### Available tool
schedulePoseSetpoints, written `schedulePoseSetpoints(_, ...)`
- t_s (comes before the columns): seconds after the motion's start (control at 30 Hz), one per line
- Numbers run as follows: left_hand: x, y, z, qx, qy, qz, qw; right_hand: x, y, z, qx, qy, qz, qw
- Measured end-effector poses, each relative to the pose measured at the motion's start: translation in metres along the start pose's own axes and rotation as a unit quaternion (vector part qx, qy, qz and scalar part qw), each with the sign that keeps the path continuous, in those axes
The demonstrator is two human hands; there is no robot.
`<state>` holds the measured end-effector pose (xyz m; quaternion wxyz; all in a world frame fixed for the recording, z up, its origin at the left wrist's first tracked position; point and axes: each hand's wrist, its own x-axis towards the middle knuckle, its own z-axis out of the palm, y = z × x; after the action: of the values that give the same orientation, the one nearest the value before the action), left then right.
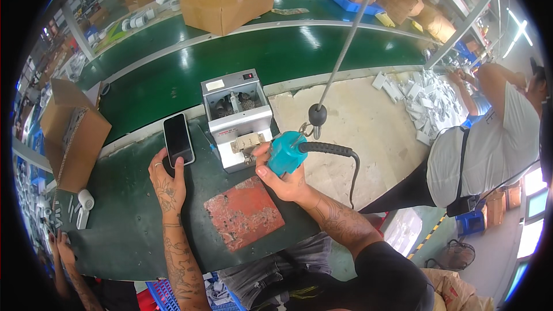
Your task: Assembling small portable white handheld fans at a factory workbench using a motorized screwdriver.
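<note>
My right hand [288, 183] is wrapped round a teal electric screwdriver [286, 154], which hangs by a metal ring from a black ball on a suspension line. A black cable leaves its top; its tip is hidden. Right beside it stands a grey automatic screw feeder [237, 118] with loose screws in its open tray. My left hand [167, 187] grips the lower end of a smartphone [178, 139] with a dark screen, thumb over the bottom edge and fingers along the left side. The phone lies on the green mat, left of the feeder.
A worn red pad [244, 213] lies before me. Cardboard boxes [80, 138] stand left and at the back by the green conveyor [242, 52]. White parts [423, 103] are heaped at right, near a co-worker [478, 150]. Another person's hands [63, 250] show at far left.
</note>
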<state>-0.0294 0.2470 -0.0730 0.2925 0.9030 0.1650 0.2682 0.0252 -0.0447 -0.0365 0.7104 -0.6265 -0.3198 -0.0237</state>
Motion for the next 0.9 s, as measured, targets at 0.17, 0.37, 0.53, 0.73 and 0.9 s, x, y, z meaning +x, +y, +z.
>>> schedulePoseSetpoints(0.17,0.000,0.003,-0.001,-0.005,0.001,-0.004,1.000,-0.002,0.000,-0.001,0.007,0.011,0.002,1.000)
schedulePoseSetpoints(0.37,0.000,0.003,-0.002,-0.004,0.001,-0.002,1.000,-0.002,-0.005,0.000,-0.038,-0.007,-0.007,0.999)
schedulePoseSetpoints(0.53,0.000,0.002,-0.001,-0.011,0.006,0.005,1.000,-0.001,0.004,-0.001,-0.011,0.002,-0.007,1.000)
schedulePoseSetpoints(0.73,0.000,-0.001,-0.001,-0.005,0.006,0.004,1.000,-0.002,-0.002,-0.001,-0.023,-0.002,0.013,1.000)
schedulePoseSetpoints(0.9,0.000,0.001,0.000,-0.005,0.003,-0.002,1.000,-0.001,-0.008,0.003,0.005,0.018,0.030,0.999)
